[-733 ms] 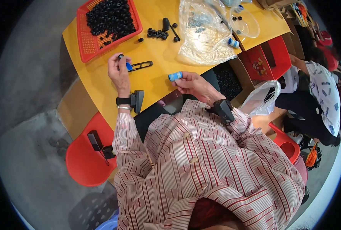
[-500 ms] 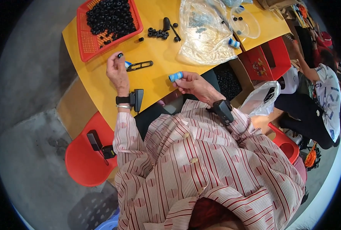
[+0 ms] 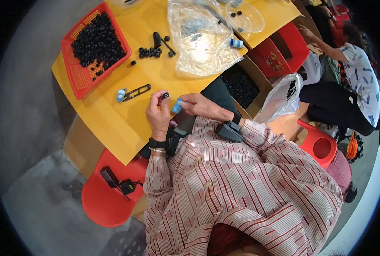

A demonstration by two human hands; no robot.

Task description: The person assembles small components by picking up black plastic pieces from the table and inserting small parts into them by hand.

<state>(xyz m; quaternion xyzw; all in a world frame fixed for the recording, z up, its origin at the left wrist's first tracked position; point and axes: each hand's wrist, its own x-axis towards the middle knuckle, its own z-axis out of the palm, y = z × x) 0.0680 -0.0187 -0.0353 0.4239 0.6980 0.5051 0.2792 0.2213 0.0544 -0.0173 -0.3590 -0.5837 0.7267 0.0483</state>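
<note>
Left grip: my left hand (image 3: 158, 114) pinches a small black ring (image 3: 166, 95) between thumb and fingertips, raised just above the near edge of the yellow surface (image 3: 113, 115).
Right grip: my right hand (image 3: 202, 106) is closed on a small blue-and-white cylinder (image 3: 176, 106), its end turned toward the ring.
Position of parts: ring and cylinder sit close together, not yet joined as far as I can tell.
Stock remaining: the red basket (image 3: 77, 79) at far left is heaped with black rings; a small cluster of loose rings (image 3: 149, 52) lies beside it.
Completed items: one blue-and-white piece (image 3: 121, 94) lies left of the black snips (image 3: 137, 91); another (image 3: 237, 43) rests at the far right by the clear plastic bag (image 3: 200, 45). Whether either is finished I cannot tell.
Progress: judged early; supply far outweighs any output in view.
Surroundings: a cardboard box of black parts (image 3: 240, 85) stands right of me; another person (image 3: 352, 81) sits beyond it.
</note>
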